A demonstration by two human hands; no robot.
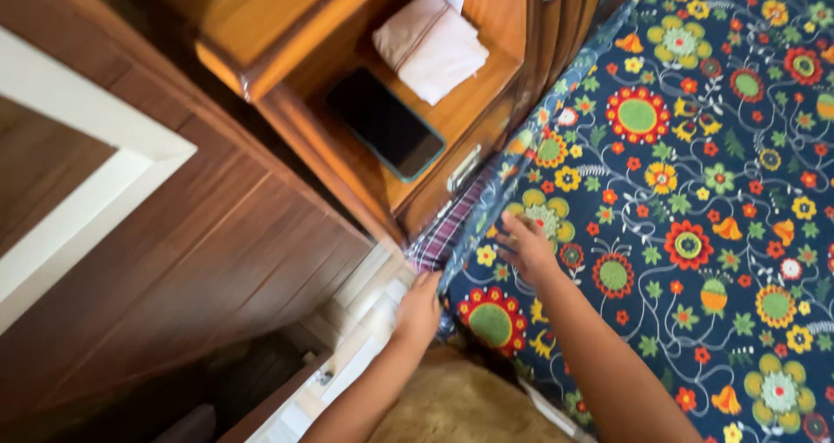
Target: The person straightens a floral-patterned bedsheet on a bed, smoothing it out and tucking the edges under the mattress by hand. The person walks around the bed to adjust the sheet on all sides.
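Observation:
A dark blue bedsheet with bright flowers [695, 174] covers the bed on the right. My right hand [524, 245] lies flat on the sheet near the bed's corner, fingers spread. Beside the bed's edge, my left hand [419, 308] is closed on the sheet's hanging border, just below a strip of plaid cloth [447, 230] that shows under the sheet.
A wooden bedside cabinet [347, 174] stands tight against the bed, with a dark phone [384, 122] and a folded white cloth [432, 43] on its shelf. A wood-panelled wall [191, 261] with a white frame [95, 130] is at the left. A tan cushion [452, 404] lies below.

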